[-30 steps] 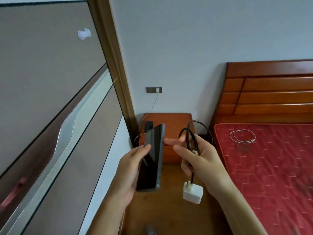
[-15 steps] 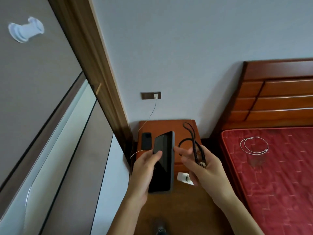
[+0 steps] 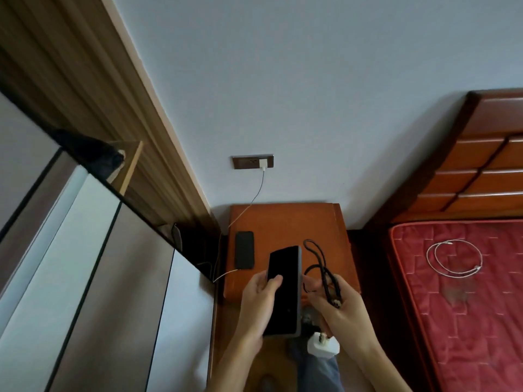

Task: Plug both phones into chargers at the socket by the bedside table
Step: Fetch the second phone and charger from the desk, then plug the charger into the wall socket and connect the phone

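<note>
My left hand (image 3: 259,301) grips a dark phone (image 3: 283,290) upright, screen facing me. Beside it, my right hand (image 3: 339,306) holds a coiled black cable (image 3: 322,267); its white charger plug (image 3: 322,346) dangles below the hand. A second black phone (image 3: 244,249) lies on the orange bedside table (image 3: 285,222), with a thin white cable running from it up to a white charger (image 3: 263,164) in the dark wall socket (image 3: 252,162). The socket's left part looks free.
A wardrobe with grey doors (image 3: 85,264) and a wooden frame stands close on the left. On the right is a bed with a red mattress (image 3: 464,301) and wooden headboard (image 3: 481,165); a white cable loop (image 3: 452,261) lies on the mattress.
The view has come closer to the bedside table and tilted down. Both hands, with the phone and black cable, now hover just over the table's front edge. The plug still dangles.
</note>
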`<state>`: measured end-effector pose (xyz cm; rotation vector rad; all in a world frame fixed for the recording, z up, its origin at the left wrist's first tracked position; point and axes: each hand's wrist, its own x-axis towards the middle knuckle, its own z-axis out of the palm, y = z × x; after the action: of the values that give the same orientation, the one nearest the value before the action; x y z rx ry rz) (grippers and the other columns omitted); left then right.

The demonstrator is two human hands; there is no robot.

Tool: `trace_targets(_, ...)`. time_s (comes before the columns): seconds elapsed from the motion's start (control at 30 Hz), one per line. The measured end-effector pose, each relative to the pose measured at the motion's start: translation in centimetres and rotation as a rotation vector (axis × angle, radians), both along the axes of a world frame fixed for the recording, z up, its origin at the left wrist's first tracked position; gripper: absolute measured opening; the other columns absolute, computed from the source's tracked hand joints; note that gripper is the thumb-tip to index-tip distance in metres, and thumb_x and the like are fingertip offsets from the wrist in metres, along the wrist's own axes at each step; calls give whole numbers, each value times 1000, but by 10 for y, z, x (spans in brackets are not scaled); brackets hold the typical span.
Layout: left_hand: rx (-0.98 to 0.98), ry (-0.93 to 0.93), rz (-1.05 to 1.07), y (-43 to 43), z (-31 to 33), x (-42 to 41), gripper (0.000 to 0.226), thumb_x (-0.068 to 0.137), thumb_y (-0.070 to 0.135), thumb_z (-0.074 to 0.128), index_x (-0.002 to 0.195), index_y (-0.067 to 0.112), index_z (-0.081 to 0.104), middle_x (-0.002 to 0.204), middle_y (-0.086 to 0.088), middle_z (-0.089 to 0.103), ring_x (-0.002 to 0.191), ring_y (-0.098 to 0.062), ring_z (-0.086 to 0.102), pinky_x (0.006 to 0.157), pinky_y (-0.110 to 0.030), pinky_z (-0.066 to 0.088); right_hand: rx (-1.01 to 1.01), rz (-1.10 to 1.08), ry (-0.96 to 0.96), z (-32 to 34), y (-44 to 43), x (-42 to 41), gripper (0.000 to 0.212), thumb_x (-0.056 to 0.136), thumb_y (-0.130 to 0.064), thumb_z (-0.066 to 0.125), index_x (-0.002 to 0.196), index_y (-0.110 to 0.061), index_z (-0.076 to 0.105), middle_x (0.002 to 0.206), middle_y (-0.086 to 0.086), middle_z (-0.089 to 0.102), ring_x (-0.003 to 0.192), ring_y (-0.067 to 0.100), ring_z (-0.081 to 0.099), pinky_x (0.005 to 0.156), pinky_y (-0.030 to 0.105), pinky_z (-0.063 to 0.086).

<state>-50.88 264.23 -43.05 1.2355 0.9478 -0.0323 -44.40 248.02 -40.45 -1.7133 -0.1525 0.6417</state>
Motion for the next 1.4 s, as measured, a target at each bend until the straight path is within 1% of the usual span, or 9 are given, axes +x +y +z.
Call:
trace_targets(0.13,53,54,32,11,-24,62,18,94,26,69,111,30,67,103,12,73,83,7,71,59,-7,51,-23,-31,77,-26,21,57,16,94,-25,66,104,-36,70,100,-5,79,76,21,74,61,34,62)
trace_targets(0.27,72,144,84,20,-55,121,30,93,30,70,122,29,62,120,3,69,110,-15,67,91,-31,55,-87,-19,86,-57,45,121,20,97,-21,62,109,-35,70,80,-7,76,56,14,66,54,35,56)
trace_targets(0.37,105,167,114,31,-87,158,20,94,29,69,109,40,61,117,9,69,108,-7,65,79,-20,51,-116,15,98,-85,61,164,21,97,-17,63,107,-34,70,98,-14,77,85,7,74,71,27,61)
trace_targets(0.53,102,240,124,49,-152,193,13,97,29,64,107,36,64,113,6,73,102,-7,69,80,-24,52,-294,91,131,-147,78,210,9,95,-20,61,87,-19,65,77,11,69,55,12,57,50,31,46)
trace_targets(0.63,110,270,116,55,-196,203,13,99,30,61,110,36,64,113,7,72,101,-4,69,80,-22,51,-380,141,135,-192,90,216,6,94,-20,61,88,-19,63,76,6,70,62,19,65,58,42,54)
trace_targets(0.77,156,282,146,63,-253,213,12,101,28,57,106,37,64,110,9,72,98,-1,68,82,-21,53,-467,121,37,-254,105,212,22,92,-15,61,82,-33,54,73,-12,69,55,11,63,49,31,50)
trace_targets(1.1,316,356,243,71,-360,207,17,105,31,47,121,35,51,105,20,62,91,19,60,67,-2,47,-398,72,68,-333,156,190,14,97,-14,59,85,-21,56,70,0,68,51,15,61,44,32,47)
trace_targets(1.2,363,355,230,68,-374,205,23,104,27,50,127,31,53,107,13,66,96,4,66,77,-15,54,-372,47,72,-336,160,187,12,97,-15,61,86,-20,59,71,1,68,55,14,62,48,35,50)
trace_targets(1.4,516,351,194,64,-379,210,34,104,18,49,137,14,56,125,-4,67,116,-19,64,97,-40,55,-428,-39,-46,-337,154,180,12,92,-15,64,101,-22,65,92,-12,64,80,2,62,63,9,47)
